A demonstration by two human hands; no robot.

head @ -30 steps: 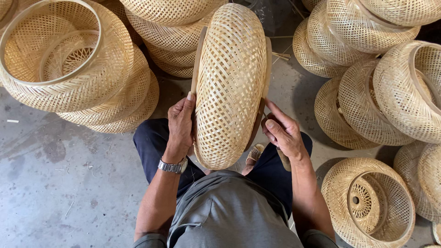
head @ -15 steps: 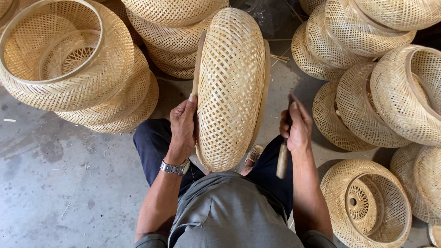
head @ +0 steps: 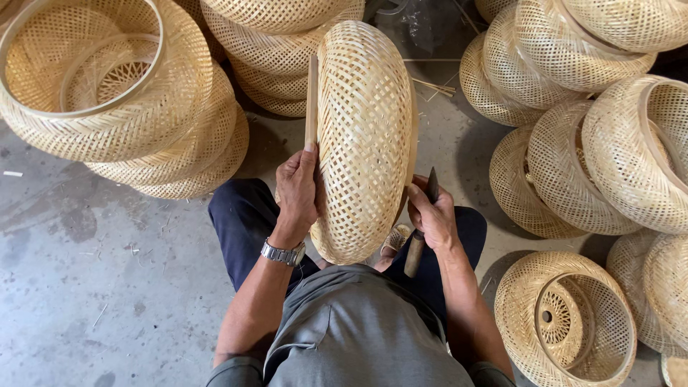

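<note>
One woven bamboo shade (head: 365, 136) stands on edge between the knees, upright, its rounded wall toward the camera; left hand (head: 297, 190) on its left flank, right hand (head: 430, 215) at its lower right rim. Left fingers (head: 309, 159) closed round a pale wooden stick (head: 312, 100), which runs straight up alongside the shade's left side, touching or just beside the weave, can't tell which. Right fingers (head: 419, 204) wrapped round a dark-handled tool (head: 423, 226), tip pointing up beside the rim, handle end down toward the lap; blade itself too thin to make out. A watch (head: 283, 252) sits on the left wrist.

Progress, as a judgement: weave looks whole, no loose ends visible on the side shown, so body seems done; both tools up at the edge suggests rim work or trimming in hand, prob. mid-way round; far side and inner hoop hidden, so what's left can't be read.

Approx. a dozen other shades lie about; stack at upper left (head: 107, 93) shows an inner hoop, another open one lies at lower right (head: 566, 322), more piled at right (head: 609, 129). These look finished, same shape, same colour. Floor (head: 86, 287) is grey concrete w/ a few bamboo slivers.
</note>
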